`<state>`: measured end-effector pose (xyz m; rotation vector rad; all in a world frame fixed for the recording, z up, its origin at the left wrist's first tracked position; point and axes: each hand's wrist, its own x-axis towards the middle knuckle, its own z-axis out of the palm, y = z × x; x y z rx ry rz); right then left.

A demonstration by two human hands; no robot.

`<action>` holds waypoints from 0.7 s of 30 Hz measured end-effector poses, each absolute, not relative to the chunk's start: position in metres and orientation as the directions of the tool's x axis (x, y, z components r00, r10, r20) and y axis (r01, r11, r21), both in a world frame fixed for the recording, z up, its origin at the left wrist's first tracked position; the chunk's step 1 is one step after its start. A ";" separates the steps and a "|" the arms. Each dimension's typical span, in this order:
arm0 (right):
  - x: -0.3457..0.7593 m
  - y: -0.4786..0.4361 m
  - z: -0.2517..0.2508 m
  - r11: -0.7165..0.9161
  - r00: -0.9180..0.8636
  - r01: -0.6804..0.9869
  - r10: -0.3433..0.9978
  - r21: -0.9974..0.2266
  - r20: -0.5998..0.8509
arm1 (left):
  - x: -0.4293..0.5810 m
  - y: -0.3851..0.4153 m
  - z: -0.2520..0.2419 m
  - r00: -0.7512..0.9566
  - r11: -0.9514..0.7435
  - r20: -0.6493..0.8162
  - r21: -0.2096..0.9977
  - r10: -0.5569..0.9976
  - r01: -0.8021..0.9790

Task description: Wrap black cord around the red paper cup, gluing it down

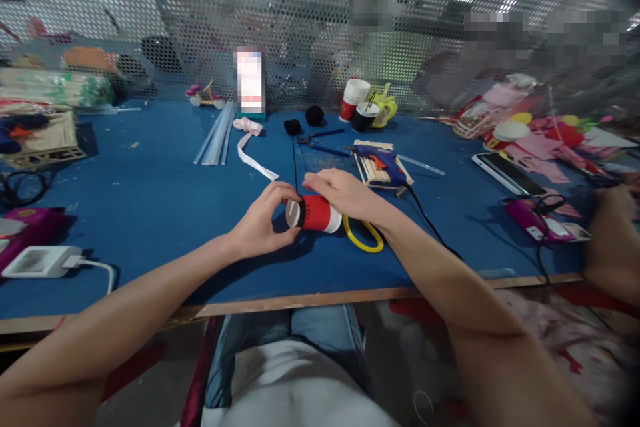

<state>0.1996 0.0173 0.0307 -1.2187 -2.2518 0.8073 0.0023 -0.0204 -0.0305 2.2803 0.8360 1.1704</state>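
Both hands grip a red paper cup lying sideways just above the desk: left hand pinches its rim, right hand clamps over it (yellow ring just beneath the wrist).

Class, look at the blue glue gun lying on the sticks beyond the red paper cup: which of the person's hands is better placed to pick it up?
Probably the right hand: it lies over the red cup, nearest the glue gun.

Legible text: I find none. The upright card at the bench's far edge is blurred out; the red-and-white paper cup in hand shows no readable print.
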 end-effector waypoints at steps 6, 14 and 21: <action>0.178 0.026 0.029 0.322 -0.501 0.474 0.864 -0.819 0.049 | 0.002 -0.024 -0.025 0.498 -0.770 0.588 0.509 0.638 0.385; 0.201 0.021 0.034 0.299 -0.364 0.302 0.914 -0.905 0.180 | 0.004 -0.019 -0.035 0.382 -0.544 0.451 0.819 0.807 0.182; 0.208 0.026 0.027 0.304 -0.307 0.289 0.928 -0.908 0.213 | 0.006 -0.018 -0.035 0.387 -0.328 0.276 0.942 0.880 0.075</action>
